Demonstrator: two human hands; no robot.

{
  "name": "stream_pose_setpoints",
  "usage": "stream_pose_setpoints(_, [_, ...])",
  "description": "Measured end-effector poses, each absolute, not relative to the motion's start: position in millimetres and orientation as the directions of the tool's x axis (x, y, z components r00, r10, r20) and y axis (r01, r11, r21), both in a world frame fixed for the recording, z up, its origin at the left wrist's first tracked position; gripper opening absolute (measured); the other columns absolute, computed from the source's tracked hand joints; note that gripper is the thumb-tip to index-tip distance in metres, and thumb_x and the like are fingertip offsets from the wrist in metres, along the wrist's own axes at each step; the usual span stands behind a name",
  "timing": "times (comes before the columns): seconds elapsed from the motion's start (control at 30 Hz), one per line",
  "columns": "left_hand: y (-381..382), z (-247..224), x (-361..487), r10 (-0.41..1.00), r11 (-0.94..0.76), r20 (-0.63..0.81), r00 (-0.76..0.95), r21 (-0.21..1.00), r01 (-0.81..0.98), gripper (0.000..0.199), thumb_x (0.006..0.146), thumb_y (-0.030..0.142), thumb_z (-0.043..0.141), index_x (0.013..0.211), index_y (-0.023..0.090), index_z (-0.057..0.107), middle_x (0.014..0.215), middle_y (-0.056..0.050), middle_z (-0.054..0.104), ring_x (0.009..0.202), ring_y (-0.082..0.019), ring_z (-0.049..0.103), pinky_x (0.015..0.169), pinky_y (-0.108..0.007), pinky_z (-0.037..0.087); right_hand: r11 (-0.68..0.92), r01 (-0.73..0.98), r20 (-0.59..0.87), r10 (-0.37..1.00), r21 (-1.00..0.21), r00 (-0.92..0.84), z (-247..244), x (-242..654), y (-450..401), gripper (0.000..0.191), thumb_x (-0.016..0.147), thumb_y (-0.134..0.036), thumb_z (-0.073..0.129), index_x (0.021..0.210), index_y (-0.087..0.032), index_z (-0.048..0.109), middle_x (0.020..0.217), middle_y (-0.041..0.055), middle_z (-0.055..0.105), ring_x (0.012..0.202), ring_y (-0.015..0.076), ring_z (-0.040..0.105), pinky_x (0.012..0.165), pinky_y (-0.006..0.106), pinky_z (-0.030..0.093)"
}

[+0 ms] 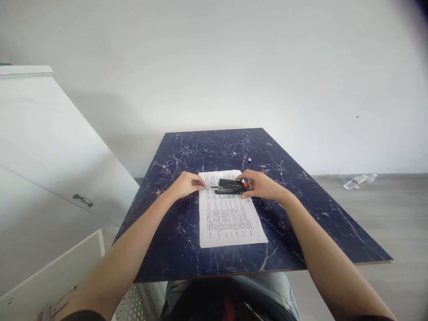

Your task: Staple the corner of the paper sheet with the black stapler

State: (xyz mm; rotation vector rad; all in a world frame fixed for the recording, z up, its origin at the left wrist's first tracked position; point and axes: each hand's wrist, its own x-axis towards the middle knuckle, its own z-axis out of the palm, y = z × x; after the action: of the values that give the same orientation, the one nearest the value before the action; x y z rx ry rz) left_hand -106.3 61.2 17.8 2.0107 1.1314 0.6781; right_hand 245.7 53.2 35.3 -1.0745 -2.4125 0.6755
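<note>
A black stapler [230, 186] with an orange part lies sideways over the upper part of a printed white sheet [230, 223]. My right hand [259, 183] grips the stapler's right end, thumb below and fingers above. At its left end a thin metal part sticks out, and my left hand [190, 183] pinches the tip of it at the paper's left edge. Both hands are closed. The fingers partly cover the sheet's top corners.
The dark blue marbled table [174, 249] carries a small light-and-dark block [249, 160] beyond the paper. A white cabinet [50, 147] stands at the left, and a crumpled clear wrapper [359, 181] lies on the floor at the right.
</note>
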Motion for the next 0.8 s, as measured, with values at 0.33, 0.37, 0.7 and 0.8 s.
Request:
stream_pose_setpoints(0.33, [53,5,-78,0.879,-0.422,0.218,0.424,0.769,0.479,0.008,0.079,0.017,0.076,0.086,0.020,0.076,0.086,-0.004,0.078,0.081,-0.018,0.074,0.081,-0.032,0.060,0.469,0.597,0.082,0.825,-0.651,-0.559,26,243,57,0.048,0.073,-0.028,0.077,0.119,-0.022,0.066,0.106,0.0064,0.074,0.062,0.0122,0.062,0.065,0.030,0.052])
stream_pose_setpoints(0.37, [52,4,-75,0.878,-0.430,0.232,0.418,0.765,0.480,0.008,0.079,0.016,0.076,0.086,0.020,0.075,0.085,-0.003,0.078,0.082,-0.017,0.074,0.080,-0.031,0.059,0.458,0.596,0.074,0.829,-0.660,-0.554,26,243,57,0.050,0.073,-0.029,0.078,0.120,-0.022,0.065,0.106,0.0067,0.074,0.061,0.0121,0.062,0.065,0.030,0.052])
stream_pose_setpoints(0.7, [56,-7,-41,0.866,-0.492,0.343,0.365,0.715,0.496,0.013,0.079,0.009,0.071,0.083,0.020,0.066,0.083,0.001,0.075,0.081,-0.016,0.071,0.082,-0.031,0.054,0.412,0.578,0.069,0.850,-0.704,-0.523,18,244,62,0.063,0.066,-0.027,0.084,0.125,-0.019,0.063,0.090,0.0050,0.073,0.055,0.0124,0.063,0.066,0.031,0.054])
stream_pose_setpoints(0.8, [56,-6,-39,0.876,-0.477,0.338,0.343,0.701,0.529,0.014,0.078,0.008,0.070,0.083,0.021,0.065,0.084,0.001,0.075,0.081,-0.017,0.071,0.083,-0.031,0.054,0.423,0.600,0.075,0.853,-0.679,-0.516,19,242,64,0.065,0.063,-0.026,0.085,0.124,-0.019,0.064,0.089,0.0042,0.072,0.056,0.0122,0.062,0.066,0.030,0.053])
